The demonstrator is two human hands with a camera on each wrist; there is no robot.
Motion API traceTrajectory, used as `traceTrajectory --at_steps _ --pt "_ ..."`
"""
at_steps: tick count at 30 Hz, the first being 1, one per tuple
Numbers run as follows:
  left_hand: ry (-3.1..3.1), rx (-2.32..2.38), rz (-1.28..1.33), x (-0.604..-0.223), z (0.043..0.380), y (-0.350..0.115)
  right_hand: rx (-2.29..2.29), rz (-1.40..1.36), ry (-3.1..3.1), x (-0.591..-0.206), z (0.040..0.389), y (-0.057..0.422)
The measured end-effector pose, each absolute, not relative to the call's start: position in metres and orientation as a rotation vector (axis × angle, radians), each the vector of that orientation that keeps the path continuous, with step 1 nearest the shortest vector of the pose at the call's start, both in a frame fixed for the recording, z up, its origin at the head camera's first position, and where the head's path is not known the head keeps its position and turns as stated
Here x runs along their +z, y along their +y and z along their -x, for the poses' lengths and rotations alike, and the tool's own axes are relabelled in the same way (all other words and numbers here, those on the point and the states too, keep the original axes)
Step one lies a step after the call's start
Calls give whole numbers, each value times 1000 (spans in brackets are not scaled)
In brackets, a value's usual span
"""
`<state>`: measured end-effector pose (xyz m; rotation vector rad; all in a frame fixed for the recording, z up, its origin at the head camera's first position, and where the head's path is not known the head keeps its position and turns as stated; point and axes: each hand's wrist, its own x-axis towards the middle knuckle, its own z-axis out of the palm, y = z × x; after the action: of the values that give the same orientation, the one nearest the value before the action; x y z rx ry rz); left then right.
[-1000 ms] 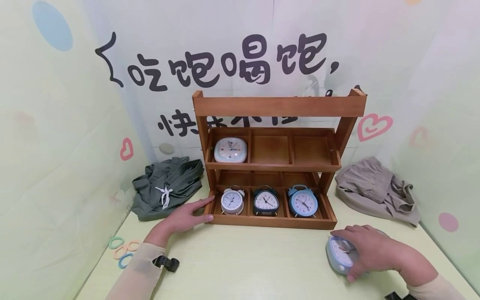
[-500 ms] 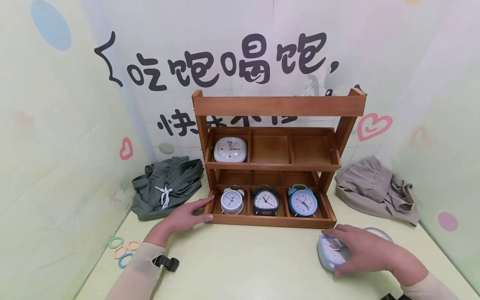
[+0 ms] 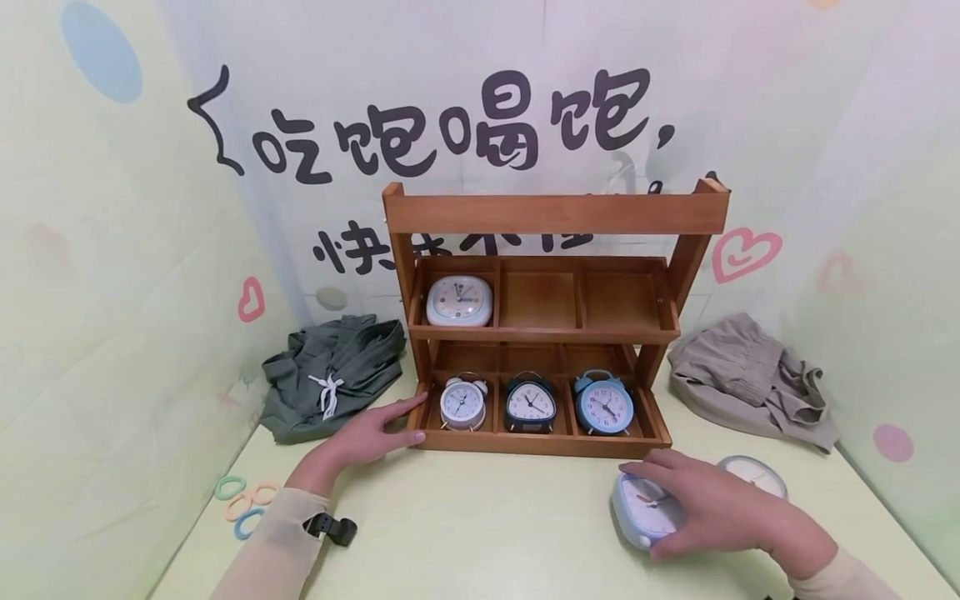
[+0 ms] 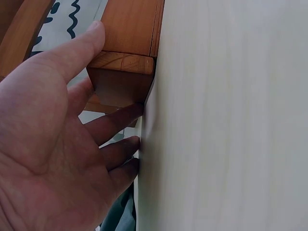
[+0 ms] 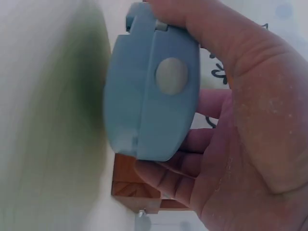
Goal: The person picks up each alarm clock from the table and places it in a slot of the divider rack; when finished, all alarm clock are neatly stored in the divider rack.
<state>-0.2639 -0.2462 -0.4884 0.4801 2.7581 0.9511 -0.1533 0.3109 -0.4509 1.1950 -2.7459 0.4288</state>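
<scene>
A light blue alarm clock (image 3: 647, 508) with a pale face is gripped by my right hand (image 3: 708, 504) above the table's right side. In the right wrist view, a round pale button shows on the clock's blue casing (image 5: 159, 110), with the thumb on one edge and fingers on the other. My left hand (image 3: 371, 433) touches the left end of the brown wooden shelf rack (image 3: 543, 447), thumb at the front corner. Its lower tier has a white alarm clock (image 3: 462, 403), a dark triangular clock (image 3: 531, 404) and a blue twin-bell clock (image 3: 604, 406). A white clock (image 3: 459, 302) sits in the upper left compartment.
Another round clock (image 3: 756, 473) lies behind my right hand, partly hidden. Dark green folded clothing (image 3: 330, 375) is left of the rack, and beige clothing (image 3: 750, 379) right of it. Several coloured rings (image 3: 230, 487) lie at the table's left edge.
My right hand has moved left with the light blue alarm clock, uncovering more of the round clock behind it. The left hand stays at the rack's end.
</scene>
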Motion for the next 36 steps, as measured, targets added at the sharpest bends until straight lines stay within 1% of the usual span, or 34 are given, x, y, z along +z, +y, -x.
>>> traceTrajectory --at_steps 7,16,25,36 --pt "2765 938 -478 -487 261 -246 416 -1199 -2634 -438 155 297" --pt "2762 951 -478 -488 262 -247 404 -1184 -2534 -396 174 280" --pt "2759 948 -478 -487 262 -245 425 -1149 -2412 -349 204 261" --pt "2772 927 -469 -488 262 -245 438 -1042 -2346 -308 249 229"
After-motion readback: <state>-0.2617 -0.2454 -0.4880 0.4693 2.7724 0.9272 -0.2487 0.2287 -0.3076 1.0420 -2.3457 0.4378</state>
